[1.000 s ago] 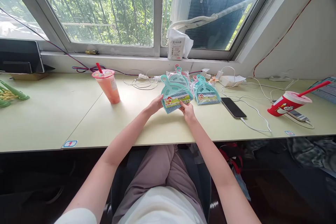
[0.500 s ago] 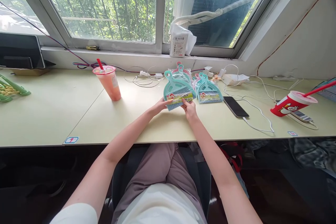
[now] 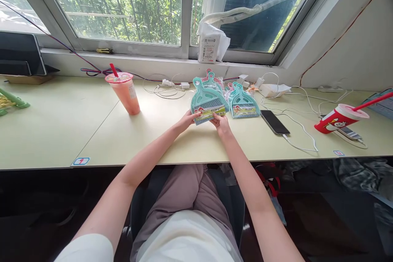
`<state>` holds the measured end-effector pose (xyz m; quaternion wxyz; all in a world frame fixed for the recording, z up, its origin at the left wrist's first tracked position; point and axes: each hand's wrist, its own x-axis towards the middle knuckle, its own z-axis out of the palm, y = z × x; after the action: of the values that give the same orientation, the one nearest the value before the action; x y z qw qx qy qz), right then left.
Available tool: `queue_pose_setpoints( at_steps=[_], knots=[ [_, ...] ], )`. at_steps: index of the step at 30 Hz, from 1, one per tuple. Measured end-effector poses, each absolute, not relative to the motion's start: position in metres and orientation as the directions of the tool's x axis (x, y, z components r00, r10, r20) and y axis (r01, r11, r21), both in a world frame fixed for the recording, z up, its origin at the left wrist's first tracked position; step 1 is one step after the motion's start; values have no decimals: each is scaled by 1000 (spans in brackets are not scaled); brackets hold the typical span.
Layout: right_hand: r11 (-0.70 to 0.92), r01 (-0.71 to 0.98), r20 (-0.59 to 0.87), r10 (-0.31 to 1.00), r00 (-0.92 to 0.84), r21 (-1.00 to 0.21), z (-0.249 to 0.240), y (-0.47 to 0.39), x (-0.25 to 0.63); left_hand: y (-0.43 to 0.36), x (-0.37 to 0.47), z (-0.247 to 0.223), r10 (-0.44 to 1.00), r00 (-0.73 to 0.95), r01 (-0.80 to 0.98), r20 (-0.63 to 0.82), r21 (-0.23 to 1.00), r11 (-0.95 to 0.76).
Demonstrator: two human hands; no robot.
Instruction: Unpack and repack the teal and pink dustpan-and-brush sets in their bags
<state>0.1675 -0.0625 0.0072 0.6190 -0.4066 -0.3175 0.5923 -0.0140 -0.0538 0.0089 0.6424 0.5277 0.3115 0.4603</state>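
Note:
Between my two hands is a teal mini dustpan and brush set (image 3: 204,96) with a printed label across its blue bristles. My left hand (image 3: 186,121) is closed on the set's lower left corner, thumb on the label. At the lower right edge my right hand (image 3: 221,124) pinches it, thumb in front. The set is tilted up, handle pointing away from me. Behind it, partly hidden, are more sets in clear wrap, one teal (image 3: 211,78) and one pink. Just to the right, another teal dustpan set (image 3: 244,101) lies on the table (image 3: 166,147).
A cup of pink drink (image 3: 124,94) stands on the left, and a red cup with a straw (image 3: 339,118) on the right. A black phone (image 3: 275,123) with a white cable lies right of the sets. Cords and chargers (image 3: 167,90) run along the back. A tissue pack (image 3: 209,45) sits on the sill.
The camera view has shifted slightly. Both hands keep their hold on the dustpan set, which now stands a little more upright.

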Motion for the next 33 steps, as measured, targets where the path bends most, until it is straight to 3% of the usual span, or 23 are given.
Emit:
queue_pose_setpoints(
  at_steps=[12, 22, 26, 33],
  knots=[
    [-83, -495, -183, 971, 156, -865, 4, -58, 167, -60, -9, 11, 936, 341, -115, 82, 992, -45],
    [18, -485, -22, 997, 76, -874, -2, -56, 166, -56, -14, 12, 951, 296, -148, 87, 988, -44],
    [152, -485, 98, 986, 134, -861, -3, -57, 166, -66, -1, 7, 968, 244, -270, 67, 963, 1],
    [188, -531, 117, 979, 164, -826, -2, -58, 168, -74, -2, 22, 880, 475, -150, 26, 987, 51]
  ],
)
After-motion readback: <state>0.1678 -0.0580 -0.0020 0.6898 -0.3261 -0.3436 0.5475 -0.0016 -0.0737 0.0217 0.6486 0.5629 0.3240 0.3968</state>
